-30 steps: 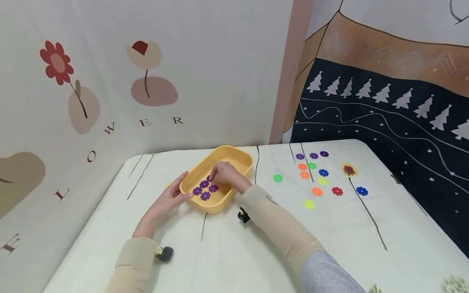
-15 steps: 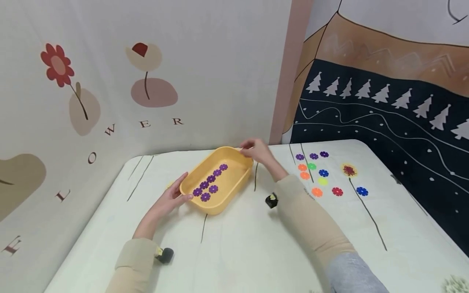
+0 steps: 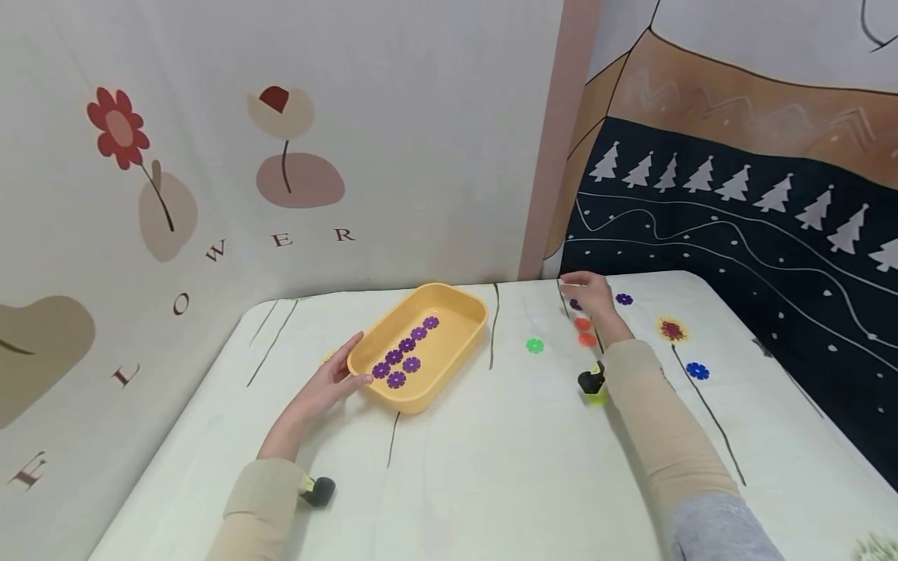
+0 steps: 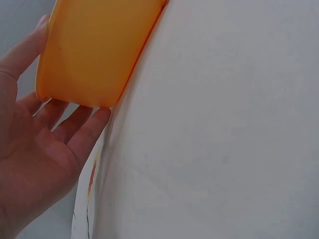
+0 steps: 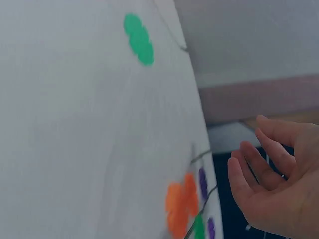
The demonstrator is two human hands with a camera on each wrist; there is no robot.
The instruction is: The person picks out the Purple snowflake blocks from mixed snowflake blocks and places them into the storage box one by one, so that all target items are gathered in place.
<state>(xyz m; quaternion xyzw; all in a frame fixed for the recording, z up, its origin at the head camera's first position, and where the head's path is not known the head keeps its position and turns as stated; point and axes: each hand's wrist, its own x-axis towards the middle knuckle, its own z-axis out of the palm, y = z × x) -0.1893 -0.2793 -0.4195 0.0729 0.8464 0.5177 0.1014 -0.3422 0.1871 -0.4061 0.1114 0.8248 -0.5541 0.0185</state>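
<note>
A yellow tray (image 3: 459,331) stands tilted toward the left on the white table, with several purple flower-shaped pieces (image 3: 408,344) lying in it. My left hand (image 3: 326,386) holds its near-left end; in the left wrist view the fingers (image 4: 89,134) touch the tray's outer side and the thumb lies along another side. My right hand (image 3: 592,300), relaxed and holding nothing, hovers over the group of loose flower pieces at the table's far right. A purple piece (image 3: 575,304) is just below its fingers, and orange pieces (image 3: 582,323) are close to its wrist.
A green flower piece (image 3: 535,345) lies between tray and right hand. Right of the hand lie a dark purple piece (image 3: 624,299) and a blue piece (image 3: 698,370); a yellow-green one (image 3: 597,397) is partly under the wrist camera. Printed cloth walls rise behind the table.
My right hand has left the inside of the tray, passed its far-right rim and moved right over the loose pieces. More purple pieces show in the tray. The left hand stays put.
</note>
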